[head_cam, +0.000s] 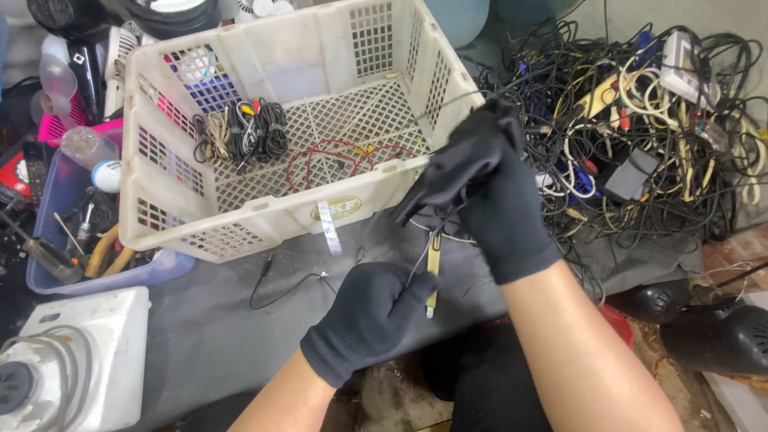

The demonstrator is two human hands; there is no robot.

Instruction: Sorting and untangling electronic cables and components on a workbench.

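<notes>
Two black knit-gloved hands worked a thin black cable in front of a cream plastic crate.

The left hand (pixel 376 316) was fisted round the thin black cable (pixel 418 264) and a pale flat tool (pixel 433 272); the right hand (pixel 480 172) pinched the cable higher up, its far end lost in the tangled cable heap (pixel 640 120). The perforated crate (pixel 264 208) held coiled wire bundles (pixel 240 132).

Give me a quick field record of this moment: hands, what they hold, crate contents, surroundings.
left hand: black-gloved left hand gripping a thin black wire and a pale yellow tool
right hand: black-gloved right hand raised, pinching the same wire
crate: cream plastic crate, tilted
crate contents: bundled cables, red wire loop
right side: tangled cable pile
left side: blue bin with tools
surface: dark mat
</notes>
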